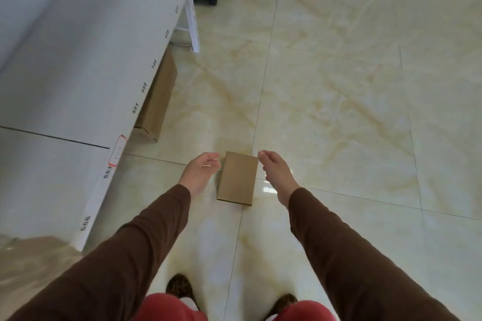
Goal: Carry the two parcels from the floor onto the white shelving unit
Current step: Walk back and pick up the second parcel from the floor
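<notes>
Glossy cream floor tiles (339,86) fill the room, with the white shelving unit (78,60) along the left. One small parcel (237,178) lies flat on the floor between both hands; the left hand (202,169) and right hand (276,172) hang spread on either side, neither gripping it. A second parcel (159,96) sits half under the shelf edge. Nothing appears shelved yet, so both carries remain.

Plain tan-brown on both parcels, the small one (237,178) and the one under the shelf (159,96). White shelving unit (78,60) with black numbers. Glossy cream floor (339,86) with beige veining. Dark brown sleeves (146,237), red trousers (169,307), leopard-print shoes (178,285).
</notes>
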`<state>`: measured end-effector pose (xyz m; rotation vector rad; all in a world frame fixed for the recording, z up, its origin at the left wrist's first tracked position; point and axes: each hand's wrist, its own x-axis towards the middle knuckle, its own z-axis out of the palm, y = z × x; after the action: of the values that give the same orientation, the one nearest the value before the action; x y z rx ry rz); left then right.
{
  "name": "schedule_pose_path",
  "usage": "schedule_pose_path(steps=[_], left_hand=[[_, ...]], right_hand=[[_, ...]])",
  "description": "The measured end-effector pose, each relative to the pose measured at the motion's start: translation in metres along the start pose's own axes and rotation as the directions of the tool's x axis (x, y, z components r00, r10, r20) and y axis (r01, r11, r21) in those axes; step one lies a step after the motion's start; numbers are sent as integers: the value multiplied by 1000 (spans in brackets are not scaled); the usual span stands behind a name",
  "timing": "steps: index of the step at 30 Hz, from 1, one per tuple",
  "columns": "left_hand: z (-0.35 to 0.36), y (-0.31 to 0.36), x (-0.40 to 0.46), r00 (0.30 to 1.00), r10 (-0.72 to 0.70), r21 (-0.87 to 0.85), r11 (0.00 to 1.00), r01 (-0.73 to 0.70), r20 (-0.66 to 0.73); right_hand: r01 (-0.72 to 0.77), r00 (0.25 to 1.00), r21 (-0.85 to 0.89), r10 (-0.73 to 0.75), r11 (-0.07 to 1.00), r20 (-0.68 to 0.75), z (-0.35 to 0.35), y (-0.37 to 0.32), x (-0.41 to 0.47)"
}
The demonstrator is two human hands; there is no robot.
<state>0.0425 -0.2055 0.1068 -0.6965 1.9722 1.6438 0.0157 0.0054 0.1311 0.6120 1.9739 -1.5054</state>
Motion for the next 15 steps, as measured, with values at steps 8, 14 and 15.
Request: schedule_pose_path(steps=[8,14,15], left_hand=[[31,-108,115,990,-132,162,979,121,58],[41,-143,173,951,-293,308,918,250,99],[55,-158,191,954,-274,309,924,227,118]], right_hand=[[-150,985,-24,151,988,88,16,105,102],[-276,945,-78,285,958,163,22,135,130],[-262,947,-70,270,963,174,21,157,150]])
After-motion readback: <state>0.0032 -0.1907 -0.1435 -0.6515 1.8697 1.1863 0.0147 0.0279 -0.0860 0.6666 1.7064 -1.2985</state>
